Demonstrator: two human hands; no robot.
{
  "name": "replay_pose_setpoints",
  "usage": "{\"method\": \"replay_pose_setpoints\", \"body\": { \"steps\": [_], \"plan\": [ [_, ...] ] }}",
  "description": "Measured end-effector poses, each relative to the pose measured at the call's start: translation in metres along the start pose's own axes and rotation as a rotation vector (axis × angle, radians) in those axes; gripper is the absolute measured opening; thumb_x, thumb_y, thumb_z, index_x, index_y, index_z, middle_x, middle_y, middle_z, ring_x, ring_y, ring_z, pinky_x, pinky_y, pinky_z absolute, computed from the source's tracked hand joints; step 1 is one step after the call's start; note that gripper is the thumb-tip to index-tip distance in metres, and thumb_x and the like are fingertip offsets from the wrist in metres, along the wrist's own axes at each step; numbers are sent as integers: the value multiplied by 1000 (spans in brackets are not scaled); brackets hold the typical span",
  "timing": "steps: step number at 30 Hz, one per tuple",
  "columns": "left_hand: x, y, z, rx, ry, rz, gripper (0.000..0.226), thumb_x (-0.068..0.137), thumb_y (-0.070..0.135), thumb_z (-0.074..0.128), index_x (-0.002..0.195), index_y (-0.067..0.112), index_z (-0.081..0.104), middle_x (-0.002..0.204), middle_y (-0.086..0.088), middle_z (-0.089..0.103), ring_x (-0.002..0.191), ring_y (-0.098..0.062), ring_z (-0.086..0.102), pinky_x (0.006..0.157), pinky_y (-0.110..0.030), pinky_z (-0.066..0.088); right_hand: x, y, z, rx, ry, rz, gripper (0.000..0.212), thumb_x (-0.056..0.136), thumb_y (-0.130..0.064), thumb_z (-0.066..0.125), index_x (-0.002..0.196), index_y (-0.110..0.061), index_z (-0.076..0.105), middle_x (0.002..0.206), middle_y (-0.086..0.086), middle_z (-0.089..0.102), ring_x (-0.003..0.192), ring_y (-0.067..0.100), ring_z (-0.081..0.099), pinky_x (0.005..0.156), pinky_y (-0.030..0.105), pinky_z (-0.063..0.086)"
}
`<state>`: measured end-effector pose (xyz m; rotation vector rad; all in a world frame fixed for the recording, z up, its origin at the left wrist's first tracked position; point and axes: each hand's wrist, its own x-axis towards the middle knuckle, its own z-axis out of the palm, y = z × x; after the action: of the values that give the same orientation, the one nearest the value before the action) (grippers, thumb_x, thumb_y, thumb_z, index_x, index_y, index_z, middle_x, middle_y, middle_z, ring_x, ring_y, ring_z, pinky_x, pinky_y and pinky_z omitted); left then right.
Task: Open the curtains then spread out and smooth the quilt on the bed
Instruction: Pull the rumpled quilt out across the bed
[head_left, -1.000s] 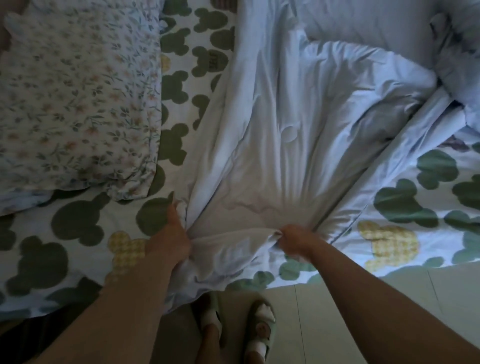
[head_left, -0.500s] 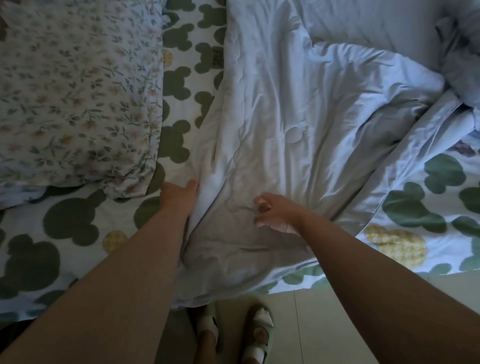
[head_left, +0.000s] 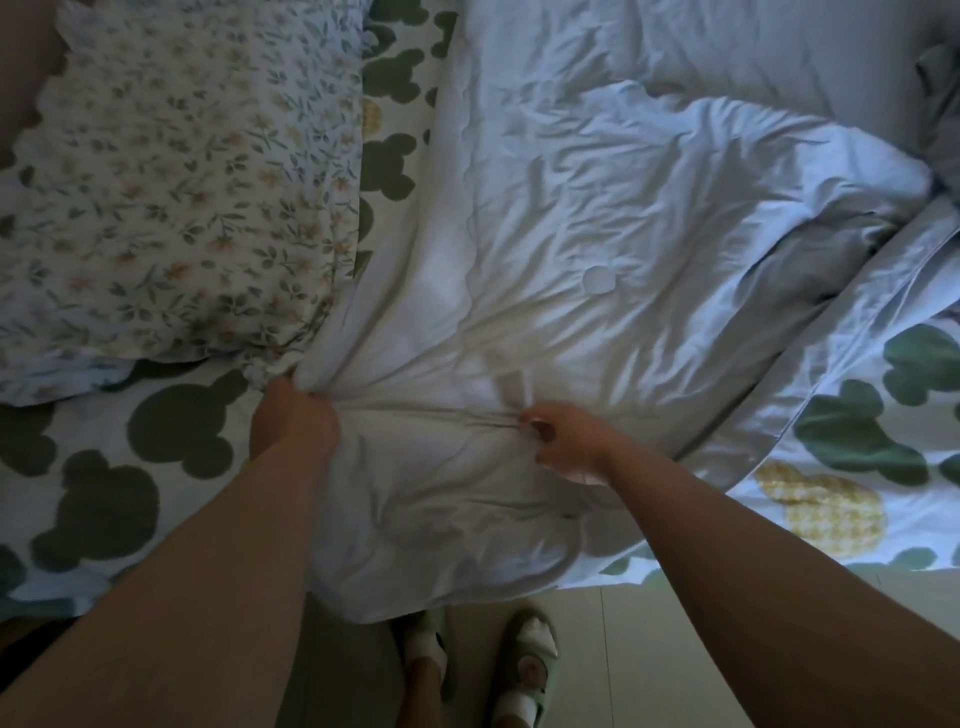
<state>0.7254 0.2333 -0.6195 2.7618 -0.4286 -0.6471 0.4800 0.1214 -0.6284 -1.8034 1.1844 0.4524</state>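
Note:
A pale blue-white quilt (head_left: 597, 223) lies crumpled across the middle of the bed, its near end hanging over the bed's edge toward me. My left hand (head_left: 293, 421) grips a bunch of the quilt at its left edge, just below the pillow's corner. My right hand (head_left: 563, 434) pinches a fold of the quilt further right, with creases radiating from the pinch. The cloth is drawn taut between the two hands. No curtains are in view.
A floral pillow (head_left: 176, 192) lies at the upper left. The bed sheet (head_left: 104, 478) with green bear-head shapes shows left and right of the quilt. My feet in sandals (head_left: 524, 665) stand on the pale floor at the bed's edge.
Both hands let go of the quilt's near edge, reached further up the bed, and now grip the cloth again there. More quilt hangs over the near edge.

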Motion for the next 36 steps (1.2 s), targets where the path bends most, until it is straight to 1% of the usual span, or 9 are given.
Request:
{"method": "replay_pose_setpoints", "body": {
  "steps": [4, 8, 13, 17, 20, 25, 29, 32, 36],
  "plan": [
    [-23, -15, 3, 56, -39, -53, 38, 96, 13, 43, 132, -1, 40, 134, -26, 47, 122, -41, 47, 99, -44, 37, -7, 12, -5, -43, -14, 18, 57, 84, 0, 55, 138, -17, 48, 143, 8, 45, 130, 24, 44, 105, 26, 35],
    [-32, 9, 15, 76, -153, -83, 57, 92, 18, 54, 142, 2, 31, 140, -25, 39, 125, -42, 42, 101, -44, 37, -13, 21, -3, -33, -10, 31, 57, 86, -1, 52, 138, -25, 47, 144, 7, 43, 130, 25, 45, 105, 26, 36],
    [-27, 34, 28, 65, -106, 53, 56, 93, 34, 47, 139, 5, 35, 138, -19, 45, 123, -37, 47, 102, -45, 41, -11, 8, 3, -27, 53, -46, 59, 87, -3, 50, 142, -25, 42, 150, 7, 33, 136, 23, 37, 109, 26, 30],
    [-24, 37, 22, -20, -72, 139, 46, 96, 26, 42, 137, 6, 38, 138, -18, 46, 123, -35, 48, 99, -41, 38, 0, -13, 3, 25, 153, -120, 51, 93, -8, 46, 140, -26, 44, 145, 6, 41, 130, 24, 44, 108, 32, 36],
    [-15, 28, 12, -34, -41, 207, 46, 94, 18, 45, 138, 9, 40, 137, -19, 46, 122, -36, 48, 97, -41, 40, 10, -38, 0, 10, 242, -199, 44, 97, -13, 42, 140, -24, 45, 144, 5, 42, 130, 22, 45, 108, 31, 36],
    [3, 14, -5, -67, -66, 300, 23, 86, 5, 51, 108, 5, 57, 106, -15, 59, 89, -28, 54, 73, -32, 39, 34, -91, -13, 26, 384, -260, 38, 101, -16, 37, 137, -18, 49, 144, 3, 43, 131, 18, 44, 106, 22, 30],
    [18, 7, -8, -25, -181, 394, 5, 83, 6, 58, 85, 10, 55, 86, -7, 57, 82, -23, 52, 70, -28, 40, 63, -140, -25, -26, 409, -285, 38, 102, -20, 37, 138, -12, 48, 143, 7, 46, 129, 21, 45, 105, 24, 32],
    [35, 5, -10, 45, -284, 462, 32, 81, 6, 63, 65, 22, 41, 69, 3, 43, 76, -19, 47, 65, -25, 34, 89, -172, -31, -90, 400, -254, 42, 101, -26, 40, 140, -9, 44, 145, 10, 43, 134, 23, 40, 109, 27, 28],
    [63, 5, -12, 159, -468, 490, 39, 74, 4, 71, 58, 24, 42, 63, 2, 47, 71, -20, 52, 56, -21, 35, 122, -196, -33, -185, 352, -152, 48, 100, -30, 46, 137, -1, 42, 141, 15, 44, 132, 27, 41, 107, 30, 32]
  ]
}}
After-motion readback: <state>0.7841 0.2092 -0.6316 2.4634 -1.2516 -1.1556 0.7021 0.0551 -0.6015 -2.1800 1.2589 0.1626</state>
